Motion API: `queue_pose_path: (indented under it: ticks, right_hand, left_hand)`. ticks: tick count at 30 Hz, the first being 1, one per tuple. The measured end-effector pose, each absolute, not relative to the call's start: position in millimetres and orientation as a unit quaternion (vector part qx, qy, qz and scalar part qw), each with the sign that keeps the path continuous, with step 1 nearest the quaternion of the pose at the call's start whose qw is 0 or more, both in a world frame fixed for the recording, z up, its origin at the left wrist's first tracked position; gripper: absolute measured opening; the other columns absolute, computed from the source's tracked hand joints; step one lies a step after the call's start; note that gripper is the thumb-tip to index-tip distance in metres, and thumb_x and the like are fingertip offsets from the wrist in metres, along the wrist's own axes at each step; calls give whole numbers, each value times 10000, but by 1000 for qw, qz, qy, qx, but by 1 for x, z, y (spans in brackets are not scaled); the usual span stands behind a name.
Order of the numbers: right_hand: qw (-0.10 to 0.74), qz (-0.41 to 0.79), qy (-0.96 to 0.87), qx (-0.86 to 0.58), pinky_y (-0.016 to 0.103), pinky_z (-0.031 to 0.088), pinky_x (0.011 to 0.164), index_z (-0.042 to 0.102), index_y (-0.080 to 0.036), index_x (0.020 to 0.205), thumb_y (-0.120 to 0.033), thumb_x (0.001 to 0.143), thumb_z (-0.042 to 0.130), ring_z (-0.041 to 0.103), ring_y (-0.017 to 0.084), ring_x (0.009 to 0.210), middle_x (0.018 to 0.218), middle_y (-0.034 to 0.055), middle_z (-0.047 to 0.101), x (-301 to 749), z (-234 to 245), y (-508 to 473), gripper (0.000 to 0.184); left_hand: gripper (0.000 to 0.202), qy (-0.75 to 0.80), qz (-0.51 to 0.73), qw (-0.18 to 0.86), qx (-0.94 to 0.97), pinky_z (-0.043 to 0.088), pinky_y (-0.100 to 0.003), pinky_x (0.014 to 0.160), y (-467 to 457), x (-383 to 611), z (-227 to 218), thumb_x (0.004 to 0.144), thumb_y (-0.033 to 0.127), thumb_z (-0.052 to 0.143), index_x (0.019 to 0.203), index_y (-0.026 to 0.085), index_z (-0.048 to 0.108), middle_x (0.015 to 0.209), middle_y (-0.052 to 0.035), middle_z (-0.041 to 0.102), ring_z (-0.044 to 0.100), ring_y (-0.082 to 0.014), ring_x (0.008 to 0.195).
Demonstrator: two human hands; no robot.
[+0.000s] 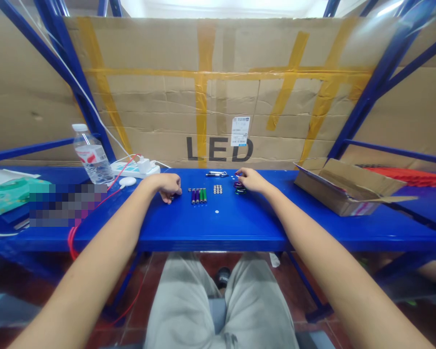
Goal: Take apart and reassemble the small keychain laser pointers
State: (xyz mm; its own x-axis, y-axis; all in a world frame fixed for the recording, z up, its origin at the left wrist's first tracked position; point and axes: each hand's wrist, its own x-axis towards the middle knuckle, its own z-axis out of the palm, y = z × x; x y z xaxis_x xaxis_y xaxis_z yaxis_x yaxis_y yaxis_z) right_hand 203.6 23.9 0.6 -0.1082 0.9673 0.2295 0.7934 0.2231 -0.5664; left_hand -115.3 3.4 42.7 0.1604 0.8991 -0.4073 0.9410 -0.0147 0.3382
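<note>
My left hand (169, 188) rests on the blue table, left of the small tubes, its fingers curled together. A small dark bit shows under its fingertips, too small to name. Purple tubes (195, 196) and green tubes (203, 195), which look like small flashlight bodies, stand in a row. Right of them several small round button cells (218, 189) lie in a neat block. My right hand (252, 180) is at the carabiner clips, its fingers bent over a purple carabiner (237, 175). A green carabiner (240, 192) lies just below. Behind, pen-like metal pieces (217, 174) lie flat.
An open cardboard box (345, 189) stands on the right, with red material (410, 176) behind it. To the left are a water bottle (94, 157), a white power strip (145, 167), a red cable (72, 237) and a green packet (16, 194). Cardboard (221, 97) closes off the back.
</note>
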Motion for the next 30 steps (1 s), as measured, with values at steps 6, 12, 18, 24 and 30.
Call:
queue_pose_path:
  ticks: [6, 12, 18, 24, 30]
  right_hand:
    - [278, 148, -734, -602, 244, 477, 781, 650, -103, 1202, -94, 916, 515, 661, 187, 920, 1105, 134, 721, 205, 0, 26, 315]
    - [271, 142, -735, -604, 245, 477, 770, 645, -95, 1215, -102, 911, 520, 658, 184, 902, 1107, 140, 716, 204, 2, 22, 329]
    - [261, 143, -736, -608, 237, 479, 787, 645, -98, 1219, -99, 898, 538, 658, 174, 878, 1083, 135, 719, 203, 4, 18, 338]
    - [262, 148, -738, -604, 232, 478, 773, 648, -103, 1221, -100, 890, 545, 656, 178, 899, 1109, 136, 718, 203, 3, 19, 347]
    - [257, 150, -739, -604, 234, 477, 792, 641, -96, 1225, -92, 891, 551, 659, 175, 888, 1080, 135, 723, 203, 4, 19, 346]
  left_hand:
    - [208, 630, -53, 292, 718, 588, -264, 544, -4, -112, 49, 831, 207, 623, 1012, 107, 601, 659, -81, 695, 721, -225, 593]
    - [471, 601, -18, 335, 726, 593, -264, 598, -6, -109, 45, 811, 213, 660, 1235, 96, 492, 685, -86, 739, 737, -228, 616]
    - [402, 583, 5, 379, 719, 597, -283, 612, -2, -107, 40, 786, 207, 691, 1151, 111, 554, 659, -72, 730, 739, -239, 619]
    - [474, 575, 8, 388, 720, 592, -283, 611, -2, -105, 39, 808, 208, 642, 1249, 82, 523, 670, -84, 736, 743, -245, 634]
    - [716, 584, 30, 374, 720, 582, -276, 633, -6, -102, 39, 805, 124, 587, 1453, 47, 292, 722, -90, 756, 755, -244, 688]
